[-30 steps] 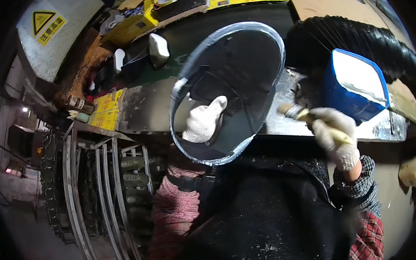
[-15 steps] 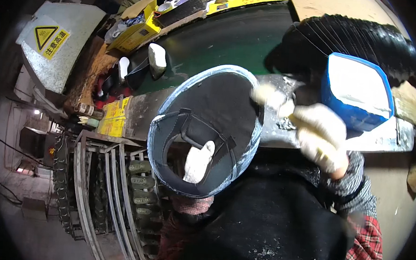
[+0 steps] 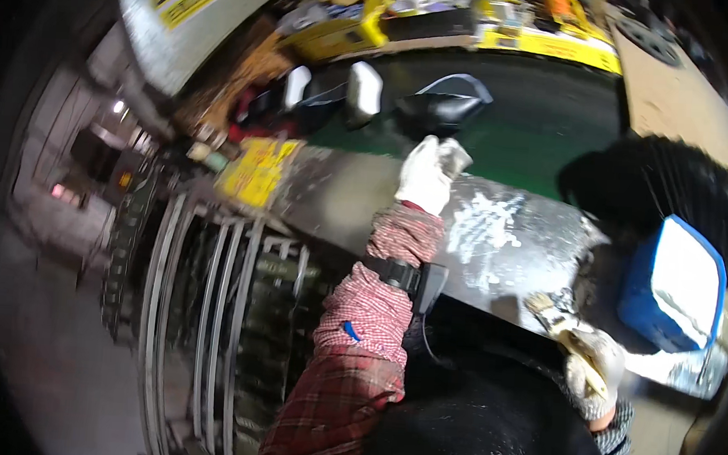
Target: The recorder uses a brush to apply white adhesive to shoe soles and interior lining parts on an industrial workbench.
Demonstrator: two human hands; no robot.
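My left hand (image 3: pixel 425 174), gloved, is stretched far over the metal bench (image 3: pixel 357 202), fingers curled loosely; I cannot tell whether it grips anything. My right hand (image 3: pixel 593 371) is clamped on a paintbrush (image 3: pixel 554 318) at the near right, just beside the blue tub (image 3: pixel 669 288). The brush looks light and stiff, its bristles soft and paste-slick; I'd judge the handle the place to hold.

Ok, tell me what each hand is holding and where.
Right hand grips a paintbrush by its handle. Left hand is extended; whether it holds anything cannot be told.
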